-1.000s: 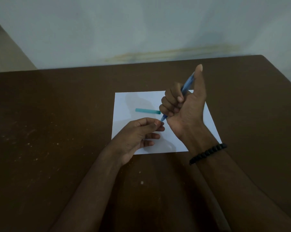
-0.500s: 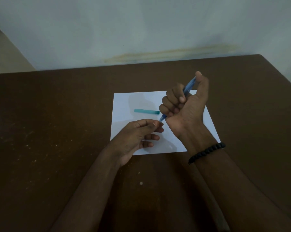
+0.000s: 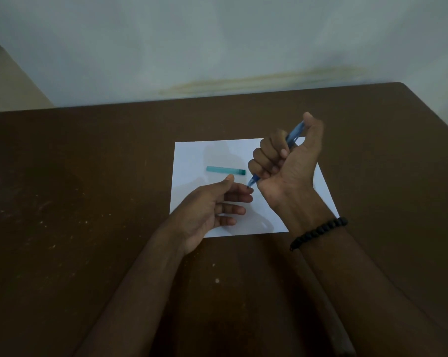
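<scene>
Dim, murky light; soft shadows pool on the white paper (image 3: 192, 155), and the bench (image 3: 63, 176) edges bow wide-angle.

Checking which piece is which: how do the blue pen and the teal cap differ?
The pen is blue; the cap is teal. The pen is gripped in the right hand, tilted, tip down by the left hand; the cap lies flat, untouched, on the paper. The pen looks longer than the cap. Both are slim.

My right hand (image 3: 291, 173) is raised, fingers (image 3: 268, 154) curled round a blue plastic pen (image 3: 295, 132), thumb bent over its top. My left hand (image 3: 204, 210) lies beside it, palm up and relaxed.
</scene>
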